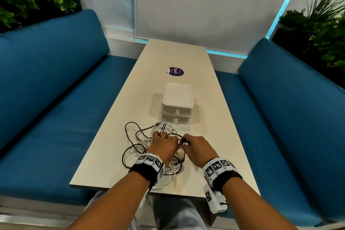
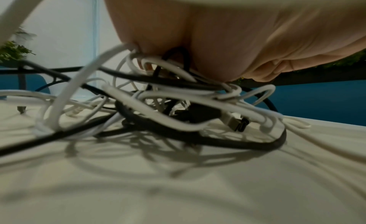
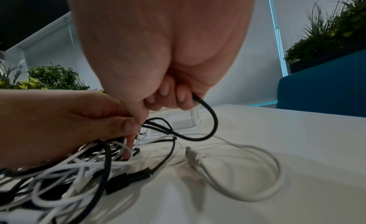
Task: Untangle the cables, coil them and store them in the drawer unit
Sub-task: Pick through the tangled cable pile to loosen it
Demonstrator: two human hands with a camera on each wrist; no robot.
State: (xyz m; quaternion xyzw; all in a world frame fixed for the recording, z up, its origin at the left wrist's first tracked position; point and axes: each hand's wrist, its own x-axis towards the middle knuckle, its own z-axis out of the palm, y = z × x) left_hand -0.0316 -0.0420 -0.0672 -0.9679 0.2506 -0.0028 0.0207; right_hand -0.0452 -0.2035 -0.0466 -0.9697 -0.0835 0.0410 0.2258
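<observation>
While tangled, cables [image 1: 149, 147] under left hand [image 1: 164, 144], right hand [image 1: 197, 146]

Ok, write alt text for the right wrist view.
The right hand grips a black cable in curled fingers above a white table. The left hand reaches into a tangle of black and white cables, and a loose white cable lies alongside.

Purple round sticker [image 1: 175, 71] on table [image 1: 115, 136]: "ClayG" readable; smaller print illegible.
</observation>
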